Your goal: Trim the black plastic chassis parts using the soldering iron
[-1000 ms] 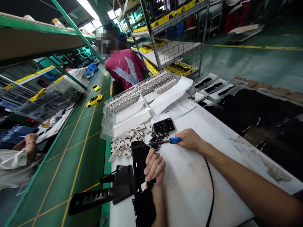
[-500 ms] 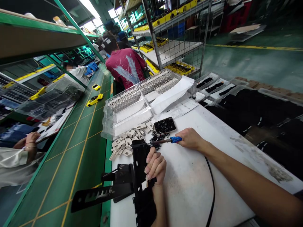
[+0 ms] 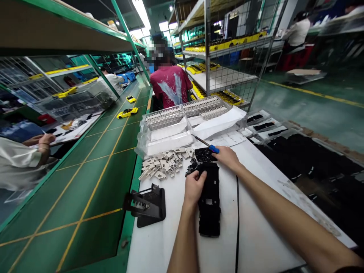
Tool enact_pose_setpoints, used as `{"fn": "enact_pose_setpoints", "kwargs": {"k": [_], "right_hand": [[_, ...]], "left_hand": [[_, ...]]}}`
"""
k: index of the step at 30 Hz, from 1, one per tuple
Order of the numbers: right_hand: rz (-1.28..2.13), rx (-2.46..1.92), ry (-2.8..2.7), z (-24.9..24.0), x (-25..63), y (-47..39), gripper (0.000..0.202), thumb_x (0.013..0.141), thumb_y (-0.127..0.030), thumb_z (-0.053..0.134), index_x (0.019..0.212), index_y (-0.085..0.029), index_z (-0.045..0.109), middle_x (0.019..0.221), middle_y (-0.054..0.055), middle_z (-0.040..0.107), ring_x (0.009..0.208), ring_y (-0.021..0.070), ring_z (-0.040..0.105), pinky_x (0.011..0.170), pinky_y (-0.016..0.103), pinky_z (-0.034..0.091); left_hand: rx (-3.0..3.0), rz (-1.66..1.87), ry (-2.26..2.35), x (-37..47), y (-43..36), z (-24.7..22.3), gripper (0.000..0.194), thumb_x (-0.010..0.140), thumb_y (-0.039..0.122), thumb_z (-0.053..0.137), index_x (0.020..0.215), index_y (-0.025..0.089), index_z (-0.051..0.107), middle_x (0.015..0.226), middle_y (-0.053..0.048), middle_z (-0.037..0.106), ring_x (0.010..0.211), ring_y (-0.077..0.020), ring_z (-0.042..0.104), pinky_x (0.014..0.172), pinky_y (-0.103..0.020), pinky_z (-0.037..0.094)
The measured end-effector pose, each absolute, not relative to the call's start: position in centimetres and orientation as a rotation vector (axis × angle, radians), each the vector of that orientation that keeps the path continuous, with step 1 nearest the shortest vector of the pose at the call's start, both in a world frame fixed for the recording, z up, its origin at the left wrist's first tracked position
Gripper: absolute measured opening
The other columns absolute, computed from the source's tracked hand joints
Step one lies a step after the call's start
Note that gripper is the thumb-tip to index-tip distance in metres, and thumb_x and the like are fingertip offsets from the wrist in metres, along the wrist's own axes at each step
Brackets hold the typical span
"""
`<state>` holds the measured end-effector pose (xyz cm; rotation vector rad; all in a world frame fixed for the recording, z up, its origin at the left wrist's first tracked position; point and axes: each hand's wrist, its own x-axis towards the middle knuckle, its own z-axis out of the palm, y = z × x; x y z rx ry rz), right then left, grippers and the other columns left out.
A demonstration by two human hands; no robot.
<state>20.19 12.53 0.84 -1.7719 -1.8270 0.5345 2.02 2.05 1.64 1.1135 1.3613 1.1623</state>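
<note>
My left hand (image 3: 195, 185) grips the left edge of a long black plastic car base (image 3: 209, 222), its thumb on top. The base lies lengthwise over the white tabletop and has a small square hole. My right hand (image 3: 228, 157) is closed round the blue handle of a soldering iron (image 3: 214, 148), whose thin metal shaft points up and left, apart from the base. A black cord (image 3: 237, 220) runs down below the right wrist. Just beyond the base sits a small dish (image 3: 204, 153) of black bits, partly covered, with loose black bits (image 3: 192, 166) beside it.
White plastic parts (image 3: 163, 163) lie heaped before a clear divided tray (image 3: 186, 123). A black metal stand (image 3: 152, 208) is at the table's left edge. Yellow toy cars (image 3: 127, 112) rest on the green conveyor (image 3: 96, 170). A co-worker (image 3: 170, 85) sits ahead; black parts (image 3: 313, 159) fill the right side.
The black base has swung right and now lies flatter on the table. The soldering iron's tip has lifted away from its end, up and left. My view has turned slightly left.
</note>
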Motion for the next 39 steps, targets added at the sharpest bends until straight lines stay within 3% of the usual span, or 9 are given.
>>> {"fn": "enact_pose_setpoints", "kwargs": {"k": [6,11,15,18,26,29,32,39], "right_hand": [[0.646,-1.731,-1.675,0.7,19.0,13.6,0.007,0.067,-0.026,0.066,0.065,-0.020,0.068,0.065,0.005,0.066,0.070,0.0225,0.060,0.058,0.027,0.031],[0.879,-1.531,-1.447,0.7,19.4,12.4,0.026,0.068,-0.043,0.070,0.072,-0.018,0.067,0.057,0.000,0.061,0.047,0.0134,0.049,0.046,0.026,0.031],[1.103,-1.352,-1.234,0.7,19.7,11.3,0.039,0.069,-0.052,0.069,0.083,-0.017,0.062,0.073,0.004,0.070,0.033,0.0050,0.029,0.032,0.024,0.020],[1.251,-1.224,-1.114,1.1,20.2,10.7,0.037,0.069,-0.049,0.071,0.080,-0.017,0.059,0.083,0.009,0.073,0.032,0.0022,0.026,0.029,0.021,0.018],[1.597,-0.985,-0.919,2.5,20.8,8.6,0.022,0.074,-0.035,0.073,0.082,-0.016,0.064,0.087,0.011,0.076,0.028,-0.0003,0.024,0.024,0.016,0.016],[1.702,-0.888,-0.847,2.9,20.3,7.7,0.015,0.078,-0.029,0.071,0.081,-0.016,0.064,0.088,0.010,0.077,0.028,-0.0011,0.027,0.024,0.013,0.018],[1.733,-0.855,-0.847,3.3,19.7,7.0,0.013,0.080,-0.026,0.070,0.078,-0.016,0.061,0.095,0.011,0.076,0.029,-0.0017,0.028,0.024,0.012,0.018],[1.741,-0.884,-0.926,3.5,19.3,6.7,0.016,0.077,-0.026,0.073,0.075,-0.017,0.060,0.079,0.003,0.072,0.030,-0.0014,0.028,0.024,0.013,0.018]], "left_hand": [[1.265,1.078,1.603,2.7,1.8,1.1,0.040,0.076,0.030,0.065,0.047,0.020,0.039,0.047,0.006,0.036,0.050,-0.0105,0.030,0.051,-0.027,0.019],[1.256,1.083,1.672,2.7,1.9,1.0,0.021,0.079,0.024,0.059,0.061,0.020,0.050,0.059,0.002,0.052,0.057,-0.0136,0.043,0.056,-0.027,0.028],[1.251,1.120,1.620,2.8,1.8,0.9,0.013,0.082,0.027,0.057,0.072,0.019,0.057,0.071,-0.002,0.063,0.065,-0.0159,0.054,0.061,-0.027,0.036],[1.236,1.153,1.600,2.8,1.8,0.8,0.014,0.084,0.029,0.055,0.075,0.019,0.058,0.073,-0.003,0.066,0.066,-0.0161,0.057,0.062,-0.026,0.039],[1.225,1.205,1.548,3.0,2.1,0.9,0.014,0.087,0.031,0.053,0.089,0.019,0.060,0.082,-0.003,0.068,0.074,-0.0174,0.061,0.067,-0.028,0.045],[1.212,1.205,1.534,3.2,2.0,0.9,0.026,0.088,0.029,0.052,0.112,0.019,0.056,0.083,-0.003,0.068,0.074,-0.0185,0.063,0.069,-0.030,0.047],[1.199,1.247,1.456,3.3,1.9,0.8,0.042,0.091,0.026,0.048,0.133,0.023,0.042,0.099,-0.005,0.069,0.085,-0.0188,0.065,0.078,-0.032,0.049],[1.176,1.287,1.388,3.3,1.9,0.8,0.046,0.092,0.027,0.048,0.137,0.024,0.040,0.116,-0.009,0.066,0.096,-0.0216,0.065,0.087,-0.038,0.050]]}}
